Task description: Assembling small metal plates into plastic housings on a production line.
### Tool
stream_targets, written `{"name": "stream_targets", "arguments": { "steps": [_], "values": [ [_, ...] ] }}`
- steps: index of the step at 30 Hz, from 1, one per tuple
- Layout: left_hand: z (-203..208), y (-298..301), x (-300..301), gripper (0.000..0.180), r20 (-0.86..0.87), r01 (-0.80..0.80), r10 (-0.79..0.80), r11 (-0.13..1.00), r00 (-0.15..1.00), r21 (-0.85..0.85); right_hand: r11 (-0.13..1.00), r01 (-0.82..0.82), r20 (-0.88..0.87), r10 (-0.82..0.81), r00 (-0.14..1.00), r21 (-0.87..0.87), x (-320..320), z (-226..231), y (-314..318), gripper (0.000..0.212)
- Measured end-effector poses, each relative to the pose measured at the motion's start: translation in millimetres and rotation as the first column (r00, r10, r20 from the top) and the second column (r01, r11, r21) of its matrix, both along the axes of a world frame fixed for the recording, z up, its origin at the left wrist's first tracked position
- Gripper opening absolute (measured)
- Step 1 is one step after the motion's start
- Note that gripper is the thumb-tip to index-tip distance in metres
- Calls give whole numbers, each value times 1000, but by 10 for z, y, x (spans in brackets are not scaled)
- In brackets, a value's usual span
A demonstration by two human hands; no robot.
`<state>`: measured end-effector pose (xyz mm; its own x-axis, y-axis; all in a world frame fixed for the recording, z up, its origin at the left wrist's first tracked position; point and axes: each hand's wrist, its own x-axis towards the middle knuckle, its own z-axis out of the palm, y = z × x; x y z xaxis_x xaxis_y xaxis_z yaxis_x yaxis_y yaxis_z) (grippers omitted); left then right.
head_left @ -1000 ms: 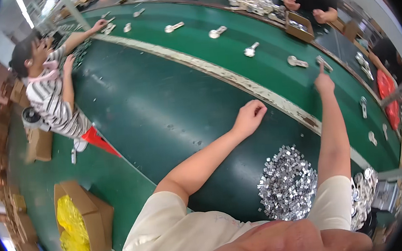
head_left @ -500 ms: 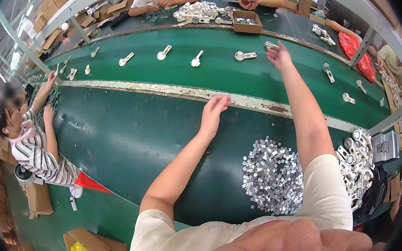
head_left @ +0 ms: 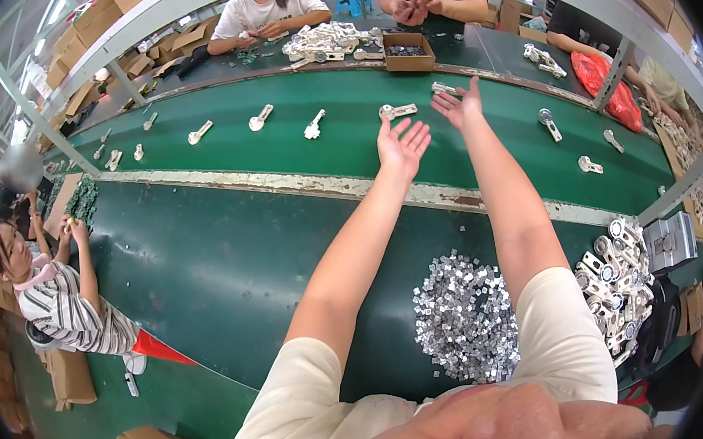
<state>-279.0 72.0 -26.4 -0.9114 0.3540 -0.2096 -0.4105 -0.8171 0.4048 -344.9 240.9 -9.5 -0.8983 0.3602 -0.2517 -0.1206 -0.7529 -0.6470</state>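
Observation:
Both my hands are stretched out over the green belt, palms turned up and nothing in them. My left hand (head_left: 403,148) has its fingers spread; its tips are just below a white round-headed plastic part with a handle (head_left: 398,112). Beside it, my right hand (head_left: 461,109) is also open, its fingertips close to another white handled part (head_left: 444,88) that it partly hides. Whether either hand touches a part, I cannot tell. Under my right forearm lies a pile of small silvery square pieces (head_left: 464,319) on the dark green table (head_left: 227,248).
More white parts (head_left: 260,117) lie spaced along the belt (head_left: 219,160). A heap of them (head_left: 616,283) stands right of my right arm. A scuffed rail (head_left: 281,186) separates table and belt. Across it are co-workers, a cardboard box (head_left: 409,60) and a red bag (head_left: 606,89).
My left hand has moved forward from the rail to over the belt, and its fingers have spread. My right hand stays open over the belt. The whole view has shifted slightly.

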Motion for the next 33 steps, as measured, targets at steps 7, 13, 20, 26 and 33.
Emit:
{"name": "stream_targets", "arguments": {
  "steps": [7,13,20,26,33],
  "values": [
    [43,438,-536,81,-18,-112,112,994,994,15,994,2,-122,-16,992,-112,-19,-35,-174,94],
    [-64,572,-801,77,54,-201,197,976,979,82,993,-16,-210,-9,978,-117,-24,-131,-296,100],
    [-3,581,-685,59,93,-255,240,937,966,237,955,-34,-290,-56,955,-296,79,-173,-493,68],
    [-12,405,-424,53,-5,-264,271,943,963,202,964,-66,-330,-25,944,-259,286,-260,-745,52],
    [119,-343,567,42,-114,-447,444,894,889,-3,966,-202,-244,159,957,-161,1264,0,-1595,38]
  ]
}}
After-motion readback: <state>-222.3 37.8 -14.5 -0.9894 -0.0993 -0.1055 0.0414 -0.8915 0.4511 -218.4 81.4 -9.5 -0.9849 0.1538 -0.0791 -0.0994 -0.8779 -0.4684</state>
